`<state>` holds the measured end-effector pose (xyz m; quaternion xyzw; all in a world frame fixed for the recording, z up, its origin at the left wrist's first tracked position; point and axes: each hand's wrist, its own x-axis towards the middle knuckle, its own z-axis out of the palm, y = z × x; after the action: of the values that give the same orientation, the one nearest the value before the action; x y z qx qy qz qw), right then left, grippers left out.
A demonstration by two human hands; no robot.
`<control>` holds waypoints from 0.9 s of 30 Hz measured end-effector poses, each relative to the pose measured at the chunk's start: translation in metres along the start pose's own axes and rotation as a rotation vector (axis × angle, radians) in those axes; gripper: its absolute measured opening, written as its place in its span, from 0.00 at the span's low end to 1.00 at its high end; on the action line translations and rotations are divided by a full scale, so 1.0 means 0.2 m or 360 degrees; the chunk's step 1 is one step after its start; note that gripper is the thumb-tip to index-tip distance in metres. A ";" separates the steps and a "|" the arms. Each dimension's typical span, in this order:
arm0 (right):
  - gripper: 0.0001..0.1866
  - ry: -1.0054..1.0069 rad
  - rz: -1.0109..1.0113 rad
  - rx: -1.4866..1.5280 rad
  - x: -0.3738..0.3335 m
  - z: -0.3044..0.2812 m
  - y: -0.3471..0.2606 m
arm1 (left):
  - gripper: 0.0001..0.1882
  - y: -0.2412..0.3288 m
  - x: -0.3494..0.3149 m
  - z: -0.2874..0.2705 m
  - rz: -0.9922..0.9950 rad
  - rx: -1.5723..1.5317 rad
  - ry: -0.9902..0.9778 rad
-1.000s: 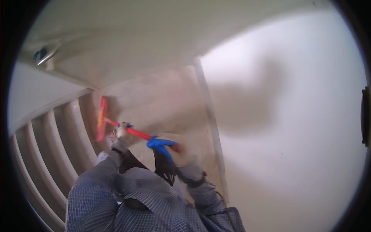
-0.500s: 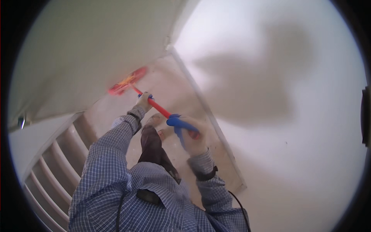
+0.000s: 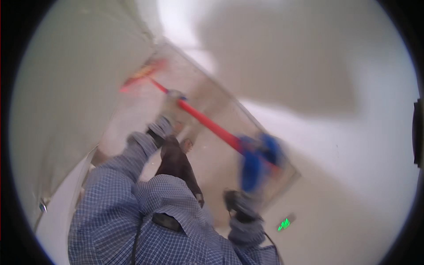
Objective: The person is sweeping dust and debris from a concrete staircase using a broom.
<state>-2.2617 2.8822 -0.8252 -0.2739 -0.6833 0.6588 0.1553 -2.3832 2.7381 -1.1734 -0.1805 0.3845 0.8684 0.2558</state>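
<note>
A: Sweeping in hand: we clamp left hand (image 3: 173,102) mid-shaft and right hand (image 3: 258,154) on the broom (image 3: 207,123) grip; head at the floor (image 3: 207,163) corner

B: Next, we judge, draw the bristles back

Both arms in blue checked sleeves reach forward from the lower edge, the left hand (image 3: 173,100) stretched far out and closed in a grip, blurred by motion, while the right hand (image 3: 256,164) sits nearer the body, its wrist bent and fingers wrapped shut, also blurred.
</note>
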 end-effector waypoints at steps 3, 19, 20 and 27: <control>0.10 0.0031 0.0172 -0.0180 -0.09 -0.08 0.33 | 0.09 -0.12 0.12 -0.02 -0.0232 -0.0001 0.0430; 0.13 0.0216 -0.0785 0.0535 -0.41 -0.98 -0.34 | 0.09 -0.29 -0.87 1.02 0.0422 0.2238 -0.1537; 0.06 0.0155 -0.0559 0.0592 -0.40 -0.99 -0.22 | 0.10 -0.25 -0.89 0.92 0.0442 0.2453 -0.1294; 0.15 -0.0638 -0.0078 0.0140 -0.83 -0.46 0.66 | 0.13 -0.32 -0.93 -0.52 0.0262 0.3145 -0.0493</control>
<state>-2.0528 2.8591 -0.9226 -0.1135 -0.6777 0.7252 0.0440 -2.1843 2.6384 -1.1814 0.2550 0.9069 0.1887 0.2774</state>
